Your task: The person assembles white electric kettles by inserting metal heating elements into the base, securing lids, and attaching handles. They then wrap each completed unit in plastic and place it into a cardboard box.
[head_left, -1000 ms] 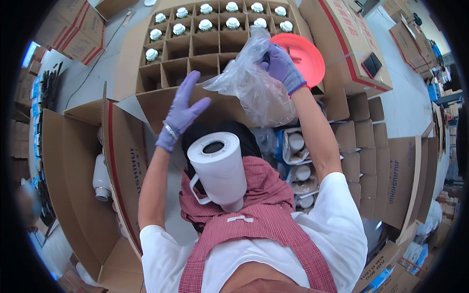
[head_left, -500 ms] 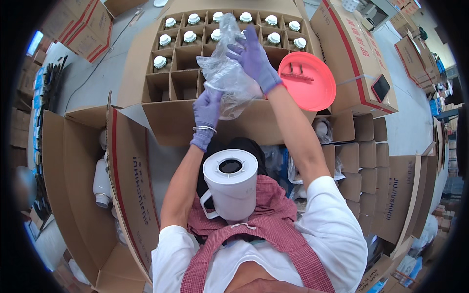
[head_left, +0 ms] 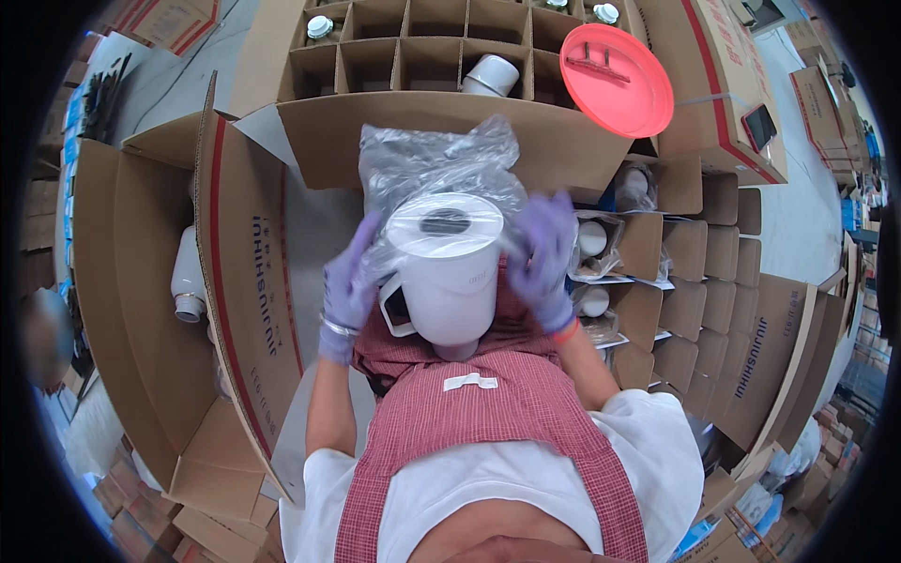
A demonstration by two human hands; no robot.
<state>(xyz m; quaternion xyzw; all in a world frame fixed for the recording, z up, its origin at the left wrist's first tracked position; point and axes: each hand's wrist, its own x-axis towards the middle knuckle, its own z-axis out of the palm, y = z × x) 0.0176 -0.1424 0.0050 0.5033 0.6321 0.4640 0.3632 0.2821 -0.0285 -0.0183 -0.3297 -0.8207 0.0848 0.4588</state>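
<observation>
A white handled jug stands on my lap, its round face with a dark centre turned up. A clear plastic bag covers that upper face and spreads out beyond it toward the carton. To the left of the jug, my left hand, in a purple glove, is closed on the bag's edge. My right hand, gloved too and blurred by motion, holds the bag's other side at the right. The jug's lower part shows outside the bag, with its handle at the left.
Ahead is a divided carton with white-capped bottles and a white object in one compartment. A pink dish rests at its right corner. An open carton stands left; cardboard dividers and wrapped white items lie right.
Both hands have come back from above the carton, bringing the plastic bag down over the jug's top. My view has tilted toward my lap.
</observation>
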